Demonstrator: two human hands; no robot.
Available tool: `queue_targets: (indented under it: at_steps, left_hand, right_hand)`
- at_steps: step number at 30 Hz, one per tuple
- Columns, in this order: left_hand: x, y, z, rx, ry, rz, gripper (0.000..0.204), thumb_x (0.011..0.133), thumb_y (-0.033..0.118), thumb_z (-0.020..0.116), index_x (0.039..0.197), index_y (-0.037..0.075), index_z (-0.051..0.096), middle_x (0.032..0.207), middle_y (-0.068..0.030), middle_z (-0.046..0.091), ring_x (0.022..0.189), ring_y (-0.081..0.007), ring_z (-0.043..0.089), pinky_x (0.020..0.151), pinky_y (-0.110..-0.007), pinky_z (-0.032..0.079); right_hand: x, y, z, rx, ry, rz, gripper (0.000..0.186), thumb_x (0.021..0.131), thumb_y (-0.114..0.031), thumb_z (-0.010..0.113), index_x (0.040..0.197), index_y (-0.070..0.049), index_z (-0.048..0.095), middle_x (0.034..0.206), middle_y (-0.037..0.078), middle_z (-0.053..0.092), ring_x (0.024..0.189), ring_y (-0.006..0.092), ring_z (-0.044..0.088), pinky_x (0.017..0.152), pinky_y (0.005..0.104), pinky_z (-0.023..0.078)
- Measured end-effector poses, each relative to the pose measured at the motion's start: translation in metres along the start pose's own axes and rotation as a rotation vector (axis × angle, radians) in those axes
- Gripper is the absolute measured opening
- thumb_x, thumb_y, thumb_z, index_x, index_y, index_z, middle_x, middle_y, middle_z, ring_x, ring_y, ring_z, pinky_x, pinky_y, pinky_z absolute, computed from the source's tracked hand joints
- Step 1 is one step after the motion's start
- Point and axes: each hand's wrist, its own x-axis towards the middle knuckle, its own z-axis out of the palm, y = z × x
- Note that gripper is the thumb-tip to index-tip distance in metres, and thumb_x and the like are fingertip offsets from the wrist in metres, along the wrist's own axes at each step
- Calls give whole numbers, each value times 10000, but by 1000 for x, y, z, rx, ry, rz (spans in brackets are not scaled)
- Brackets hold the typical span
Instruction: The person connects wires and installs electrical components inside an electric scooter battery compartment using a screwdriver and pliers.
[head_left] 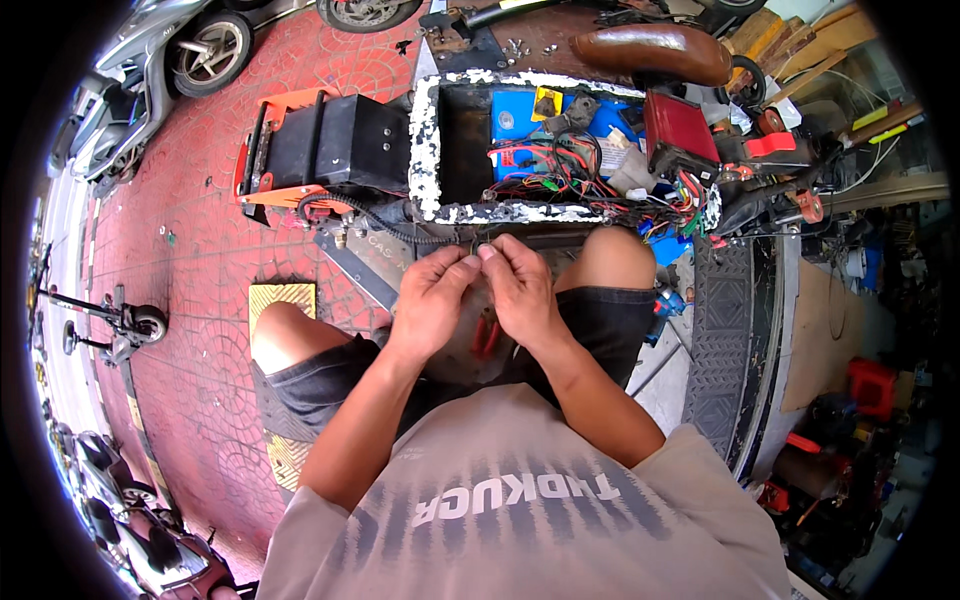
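In front of the opened deck of a small electric vehicle, my left hand [437, 292] and my right hand [519, 291] meet, thumbs and fingertips pinched together. Both grip a thin dark wire [475, 240], whose ends are hard to make out. A black corrugated cable sleeve [385, 229] runs along the vehicle's side toward my left fingertips. Just beyond is the deck compartment [425, 150] with its chipped white rim. Inside lie a blue battery pack [508, 118] and a tangle of coloured wires [570, 160]. Red-handled pliers [486, 335] rest below my hands.
A black box with orange frame [355, 140] forms the vehicle's left end; a red box [680, 130] stands at its right. Beyond lies a brown seat [655, 54]. Scooters [125, 85] are parked at left. Tools and a red case [872, 388] crowd the right side.
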Motion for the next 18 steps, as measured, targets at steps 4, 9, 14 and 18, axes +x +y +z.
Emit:
queue_targets:
  at_steps: [4,9,14,18]
  left_hand:
    - [12,-12,-9,242,19,15,285,1063,197,573,830,40,616,702,24,561,594,-60,468,524,-260,365]
    - [10,-21,-13,307,42,121,306,1043,206,575,846,-22,628,700,-83,607,631,-137,561,590,-335,448]
    - [3,32,-7,247,-89,26,317,1040,219,565,814,1,608,666,-13,534,642,-94,474,579,-304,405]
    - [2,-6,-16,521,36,252,304,1043,200,565,827,-9,611,659,-36,553,627,-100,486,577,-307,424]
  right_hand:
    - [4,34,13,103,28,26,272,1029,-139,594,799,-11,527,620,92,472,590,135,421,559,361,389]
    - [6,9,13,63,14,-67,282,1046,-135,569,792,-28,512,617,20,468,535,120,418,517,327,384]
    - [-8,8,22,526,5,235,302,1065,-166,557,785,-55,544,621,-34,505,522,77,488,476,287,387]
    - [-6,28,26,231,17,70,297,1067,-176,558,798,-51,560,609,-26,508,527,68,484,491,278,394]
